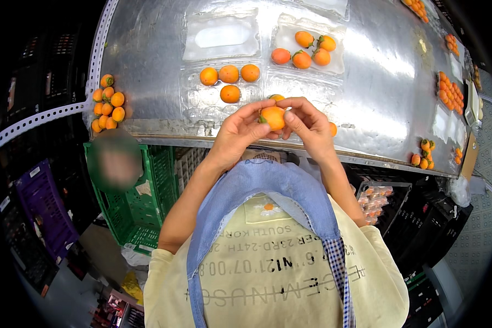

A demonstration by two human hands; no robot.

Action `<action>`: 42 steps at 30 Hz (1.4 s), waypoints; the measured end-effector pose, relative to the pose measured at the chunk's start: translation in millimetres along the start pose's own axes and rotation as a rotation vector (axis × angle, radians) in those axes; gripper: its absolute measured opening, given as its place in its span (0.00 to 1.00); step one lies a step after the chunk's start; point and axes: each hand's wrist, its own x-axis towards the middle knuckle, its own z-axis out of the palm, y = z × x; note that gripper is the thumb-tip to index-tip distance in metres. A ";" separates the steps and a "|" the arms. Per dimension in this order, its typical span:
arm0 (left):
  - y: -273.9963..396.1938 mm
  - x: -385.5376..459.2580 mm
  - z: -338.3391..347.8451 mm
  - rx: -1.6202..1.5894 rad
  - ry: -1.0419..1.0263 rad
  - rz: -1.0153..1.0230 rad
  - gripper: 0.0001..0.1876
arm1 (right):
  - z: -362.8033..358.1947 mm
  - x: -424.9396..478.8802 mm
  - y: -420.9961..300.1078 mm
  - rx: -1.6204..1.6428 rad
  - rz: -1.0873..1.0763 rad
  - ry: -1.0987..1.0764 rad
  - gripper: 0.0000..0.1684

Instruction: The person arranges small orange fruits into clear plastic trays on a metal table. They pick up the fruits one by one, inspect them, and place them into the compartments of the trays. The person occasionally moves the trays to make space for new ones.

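Both of my hands hold one orange persimmon (273, 118) above the table's near edge. My left hand (240, 127) closes on its green-calyx side, and my right hand (307, 125) grips the other side. Just behind the hands, another persimmon (277, 98) is partly hidden. One more shows beside my right hand. To the left, several persimmons (230, 94) sit in the cupped half of an open clear plastic clamshell tray (190, 92). Behind my hands is a second open clamshell (338, 49), with several persimmons (301, 59) lying in its flat lid.
A metal table (373, 102) spans the view, with a heap of persimmons (107, 108) at its left end and more fruit in trays (450, 92) at the right. Below the near edge stand a green plastic crate (127, 213) and a black crate of packed fruit (375, 201).
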 end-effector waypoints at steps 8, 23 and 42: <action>-1.3 -3.0 0.7 0.195 0.040 0.094 0.24 | 2.4 -1.0 3.8 -0.016 0.062 -0.035 0.19; -2.9 -4.6 -3.1 0.355 0.143 0.175 0.17 | 8.7 -3.1 9.0 0.032 0.087 -0.084 0.22; -2.9 -5.8 -6.6 0.294 0.134 0.039 0.25 | 3.6 -1.0 15.7 0.040 0.163 -0.076 0.23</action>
